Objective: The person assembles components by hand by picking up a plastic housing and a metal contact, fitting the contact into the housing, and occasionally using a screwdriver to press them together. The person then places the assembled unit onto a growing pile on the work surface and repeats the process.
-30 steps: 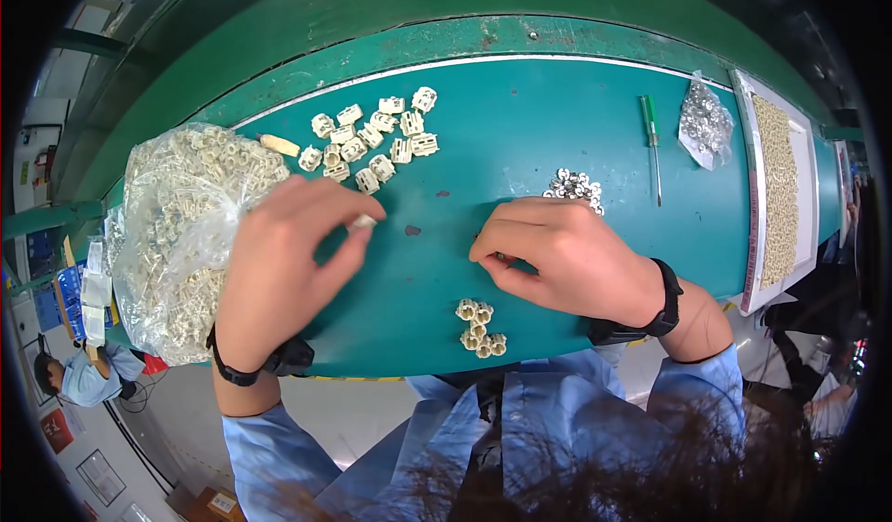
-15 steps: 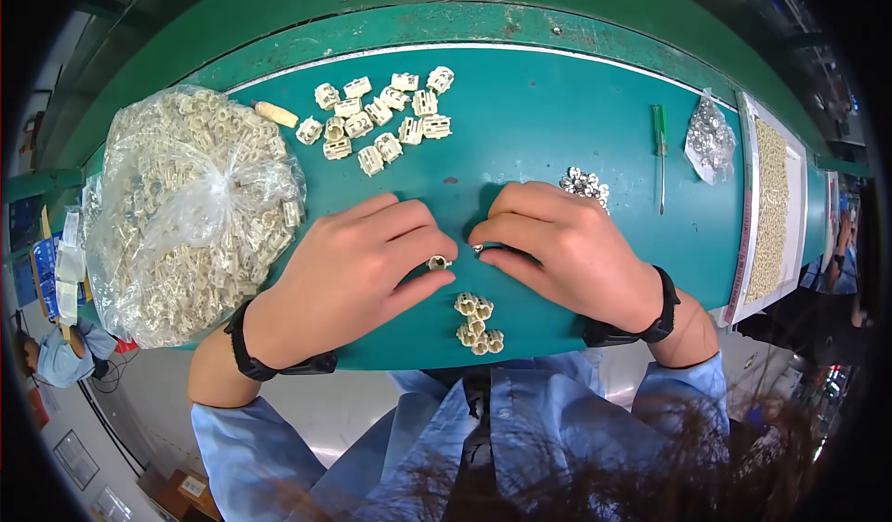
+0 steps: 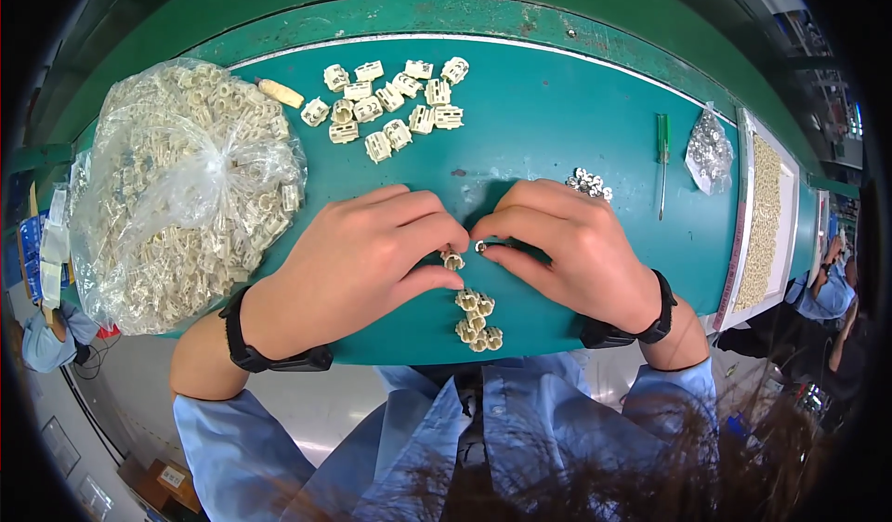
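Left hand (image 3: 370, 260) pinches a socket (image 3: 453, 261); right hand (image 3: 571, 248), close by, a metal bit (image 3: 480, 247). Slack pinch could drop the bit onto tabletop (image 3: 548, 118) between hands.

Open mat (image 3: 534, 113) between cream parts (image 3: 391, 97) and screwdriver (image 3: 663, 153); bag (image 3: 181, 202) blocks left.

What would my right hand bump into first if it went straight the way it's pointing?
Probably your left hand or the small cream plastic piece it pinches, across a narrow gap from your right hand; depth is hard to judge.
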Demonstrator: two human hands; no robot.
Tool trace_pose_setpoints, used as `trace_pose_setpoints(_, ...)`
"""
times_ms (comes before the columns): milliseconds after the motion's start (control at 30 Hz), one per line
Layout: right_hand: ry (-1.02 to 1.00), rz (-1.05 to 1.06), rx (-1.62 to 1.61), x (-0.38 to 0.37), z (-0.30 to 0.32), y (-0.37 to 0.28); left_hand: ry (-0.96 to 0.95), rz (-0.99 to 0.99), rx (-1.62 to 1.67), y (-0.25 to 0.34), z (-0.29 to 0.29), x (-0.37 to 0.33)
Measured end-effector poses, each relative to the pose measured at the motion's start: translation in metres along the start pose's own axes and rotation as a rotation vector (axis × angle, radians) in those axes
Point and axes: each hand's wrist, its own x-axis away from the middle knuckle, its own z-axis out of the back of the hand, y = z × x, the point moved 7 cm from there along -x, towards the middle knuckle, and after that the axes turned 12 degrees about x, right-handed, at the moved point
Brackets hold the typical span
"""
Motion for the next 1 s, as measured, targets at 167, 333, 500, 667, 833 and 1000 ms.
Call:
trace_pose_setpoints(167,0.000,-0.020,0.069,0.002,0.002,-0.003,-0.033,0.024,0.050,-0.002,0.002,0.000)
trace_pose_setpoints(333,-0.006,-0.007,0.064,0.005,-0.005,-0.004,-0.022,0.026,0.029,-0.005,-0.002,0.000)
trace_pose_setpoints(500,0.008,-0.027,0.058,0.003,0.000,-0.005,-0.006,0.043,0.042,-0.006,-0.004,0.000)
trace_pose_setpoints(667,0.010,-0.009,0.048,0.006,-0.005,-0.004,-0.004,0.051,0.032,-0.005,-0.005,-0.001)
trace_pose_setpoints(833,0.021,-0.023,0.019,0.004,-0.001,-0.005,0.011,0.050,0.031,-0.005,-0.006,-0.001)
trace_pose_setpoints(1000,0.109,0.013,-0.057,0.004,0.003,-0.017,0.037,0.043,0.011,-0.005,-0.009,-0.002)
